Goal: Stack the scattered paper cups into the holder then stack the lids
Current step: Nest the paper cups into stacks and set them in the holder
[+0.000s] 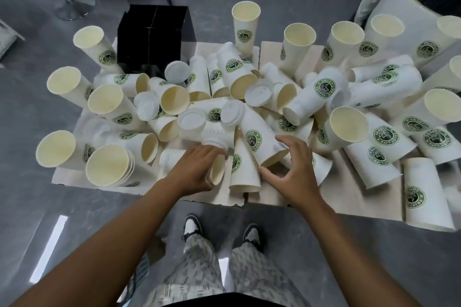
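Our left hand (197, 167) grips a lying cup (216, 171) at the near edge of the pile; our right hand (291, 169) hovers beside it, fingers spread, holding nothing. The black holder (152, 37) stands far left.

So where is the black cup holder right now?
In the head view, the black holder stands at the table's far left edge, behind the pile, with an upright cup at its left, well beyond both hands.
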Demonstrator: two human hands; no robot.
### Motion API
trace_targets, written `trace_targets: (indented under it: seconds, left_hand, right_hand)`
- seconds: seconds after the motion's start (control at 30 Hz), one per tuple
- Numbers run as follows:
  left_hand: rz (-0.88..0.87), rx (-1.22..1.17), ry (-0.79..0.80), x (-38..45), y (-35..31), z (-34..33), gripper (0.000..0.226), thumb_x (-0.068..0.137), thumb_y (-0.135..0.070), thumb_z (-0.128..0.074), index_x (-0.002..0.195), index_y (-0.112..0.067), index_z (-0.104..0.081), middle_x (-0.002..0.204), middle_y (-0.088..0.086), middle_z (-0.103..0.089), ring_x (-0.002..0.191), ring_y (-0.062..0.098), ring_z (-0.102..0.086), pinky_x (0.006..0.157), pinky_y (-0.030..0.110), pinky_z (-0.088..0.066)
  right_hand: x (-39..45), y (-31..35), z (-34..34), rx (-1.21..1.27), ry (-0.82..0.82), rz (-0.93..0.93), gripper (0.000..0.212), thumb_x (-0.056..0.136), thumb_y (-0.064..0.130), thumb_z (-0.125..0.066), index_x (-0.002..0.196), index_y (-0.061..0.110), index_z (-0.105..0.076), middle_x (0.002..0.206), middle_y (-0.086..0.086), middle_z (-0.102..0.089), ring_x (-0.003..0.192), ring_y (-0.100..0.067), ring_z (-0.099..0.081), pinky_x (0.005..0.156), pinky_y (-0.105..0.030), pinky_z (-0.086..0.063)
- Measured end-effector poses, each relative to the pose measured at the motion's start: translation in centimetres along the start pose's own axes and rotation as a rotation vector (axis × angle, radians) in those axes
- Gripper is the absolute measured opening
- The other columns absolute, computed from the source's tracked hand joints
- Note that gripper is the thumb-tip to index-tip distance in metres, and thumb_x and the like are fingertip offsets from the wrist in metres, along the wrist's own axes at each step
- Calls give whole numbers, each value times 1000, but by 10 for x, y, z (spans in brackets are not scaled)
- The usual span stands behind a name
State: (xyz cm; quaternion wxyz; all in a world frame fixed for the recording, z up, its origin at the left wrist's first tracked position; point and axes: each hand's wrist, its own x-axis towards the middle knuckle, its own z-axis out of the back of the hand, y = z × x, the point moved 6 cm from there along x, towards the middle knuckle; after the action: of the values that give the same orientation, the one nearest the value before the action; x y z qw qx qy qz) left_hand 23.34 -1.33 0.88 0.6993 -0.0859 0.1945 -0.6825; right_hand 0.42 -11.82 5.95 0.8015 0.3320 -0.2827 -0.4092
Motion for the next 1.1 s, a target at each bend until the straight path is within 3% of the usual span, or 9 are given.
trace_targets:
  seconds: [0.17, 0.27, 0.43, 0.57, 0.63, 0.73, 0.93, 1.1]
  left_hand:
    - [27, -148, -216, -5, -9, 31, 93, 61, -42, -91, 143, -25, -50, 140, -4, -60, 129, 23, -57, 105, 40, -44]
    - [80, -284, -339, -12, -20, 58, 95, 59, -39, -95, 142, -24, -51, 139, -6, -59, 128, 16, -53, 106, 33, -41]
    - [109, -432, -414, -28, -38, 85, 88, 61, -56, -80, 139, -35, -46, 139, -19, -51, 129, 1, -47, 109, 13, -33]
    - [103, -422, -470, -40, -41, 99, 84, 64, -49, -87, 137, -35, -47, 138, -29, -48, 130, 1, -49, 106, 16, -38]
    - [93, -408, -502, -45, -40, 107, 85, 64, -37, -94, 134, -38, -47, 137, -32, -47, 130, 2, -50, 105, 23, -42]
    - [73, -387, -547, -52, -40, 118, 84, 62, -29, -99, 132, -33, -52, 136, -20, -53, 130, 8, -53, 105, 29, -44]
    - [51, -355, -611, -64, -42, 140, 80, 61, -29, -99, 130, -26, -57, 137, -19, -53, 132, 8, -52, 106, 19, -41]
    - [84, -369, -632, -75, -40, 146, 81, 61, -28, -100, 129, -32, -56, 137, -19, -53, 132, 9, -51, 104, 25, -42]
  right_hand:
    - [2, -14, 0, -37, -9, -102, 83, 69, 33, -90, 140, 24, -49, 138, 4, -47, 132, -21, -43, 113, -34, -34]
    - [4, -15, -7, -111, 13, -119, 89, 67, 37, -90, 142, 21, -46, 139, -1, -46, 131, -24, -44, 111, -38, -38]
    - [7, -22, -24, -184, 77, -191, 96, 63, 42, -93, 142, 19, -43, 139, -4, -45, 127, -28, -47, 105, -50, -45]
    - [6, -20, -26, -157, 77, -188, 92, 65, 38, -91, 141, 18, -43, 138, -5, -44, 126, -28, -49, 104, -50, -46]
    - [6, -14, -20, -105, 42, -150, 88, 66, 33, -90, 140, 16, -45, 136, -4, -43, 126, -27, -48, 107, -46, -45]
    - [7, 2, -4, -39, -45, -58, 83, 66, 25, -91, 137, 17, -48, 132, 0, -44, 126, -20, -45, 108, -38, -43]
    - [12, 40, 33, -77, -107, 128, 85, 66, 26, -90, 140, 22, -50, 136, 3, -48, 123, -23, -47, 100, -19, -33]
    - [15, 56, 46, -145, -109, 228, 89, 65, 33, -88, 145, 27, -49, 137, 0, -46, 123, -28, -48, 95, -34, -46]
